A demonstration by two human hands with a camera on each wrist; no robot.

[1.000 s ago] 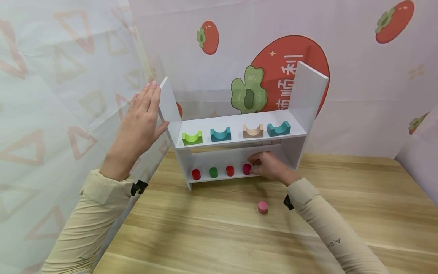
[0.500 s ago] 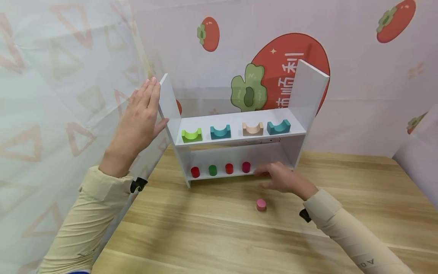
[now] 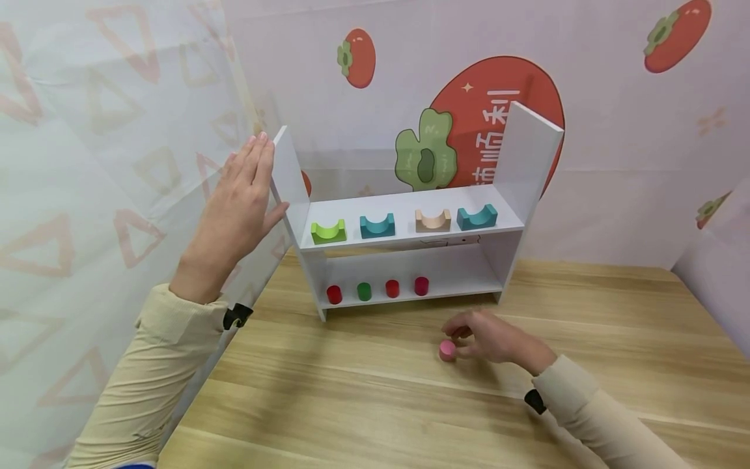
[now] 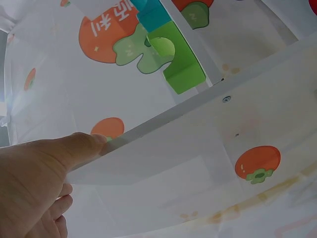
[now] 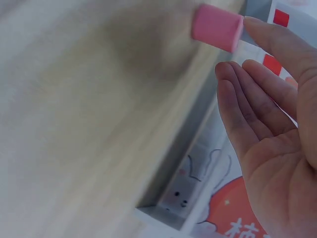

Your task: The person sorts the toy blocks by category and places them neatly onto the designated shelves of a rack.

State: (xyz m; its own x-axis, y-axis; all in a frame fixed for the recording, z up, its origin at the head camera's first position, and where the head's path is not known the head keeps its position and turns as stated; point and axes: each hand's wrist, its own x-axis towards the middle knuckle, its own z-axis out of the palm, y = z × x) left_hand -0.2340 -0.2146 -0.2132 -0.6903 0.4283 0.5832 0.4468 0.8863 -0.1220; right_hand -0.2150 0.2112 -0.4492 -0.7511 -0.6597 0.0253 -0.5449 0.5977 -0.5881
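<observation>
Straight fingers of my left hand (image 3: 234,202) lie along the outer side of the white shelf's left panel (image 3: 291,182), its thumb at the panel's edge. My right hand (image 3: 489,335) is low over the table beside a small pink cylinder (image 3: 447,351). Its thumb is by the cylinder, while the other fingers stand apart from it in the right wrist view. On the lower shelf board stand a red cylinder (image 3: 334,294), a green cylinder (image 3: 364,291), another red cylinder (image 3: 392,288) and a dark pink cylinder (image 3: 421,286) in a row.
Along the upper board (image 3: 404,203) sit a lime-green arch block (image 3: 329,232), a teal one (image 3: 377,226), a beige one (image 3: 433,221) and another teal one (image 3: 477,218). The shelf's right panel (image 3: 527,156) rises near the patterned backdrop (image 3: 615,130). Wooden table (image 3: 328,404) lies in front.
My right hand has left the dark pink cylinder on the lower board and moved down and toward me to the pink cylinder on the table. The left hand has stayed at the panel.
</observation>
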